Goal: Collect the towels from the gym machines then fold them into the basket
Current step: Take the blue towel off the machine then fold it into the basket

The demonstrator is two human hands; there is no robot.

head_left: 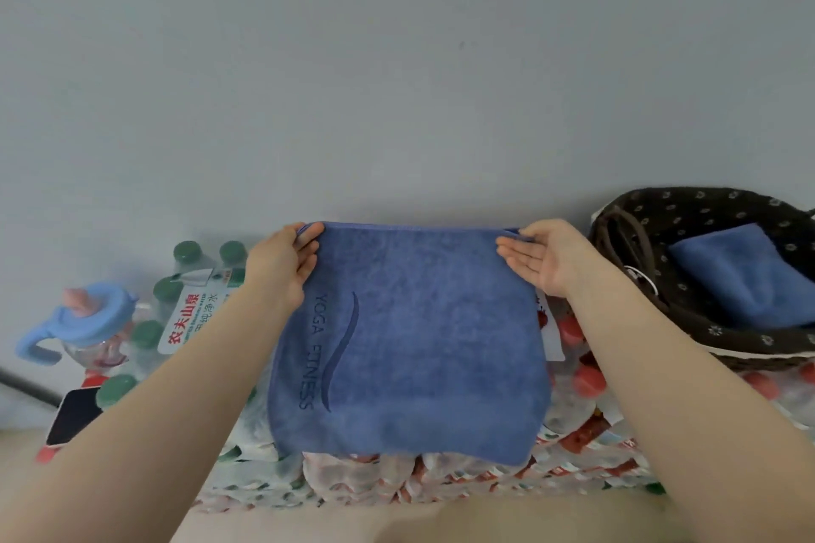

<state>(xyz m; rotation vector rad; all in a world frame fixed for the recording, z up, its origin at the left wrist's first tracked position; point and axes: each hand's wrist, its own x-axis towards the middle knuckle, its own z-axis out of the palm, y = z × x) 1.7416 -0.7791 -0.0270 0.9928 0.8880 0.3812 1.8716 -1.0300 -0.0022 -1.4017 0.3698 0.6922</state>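
The left hand (282,265) and the right hand (540,256) each have fingers (308,254) clamped on a far corner of the towel (410,348).

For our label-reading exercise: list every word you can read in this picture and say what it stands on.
"YOGA FITNESS": stitched on the blue towel held at its far corners.
"农夫山泉": red characters on the label of the green-capped water bottle pack.
Smaller print under those characters: too blurred to read.

Basket (688,322) mouth open right; sippy cup (84,322) probably crowds left.
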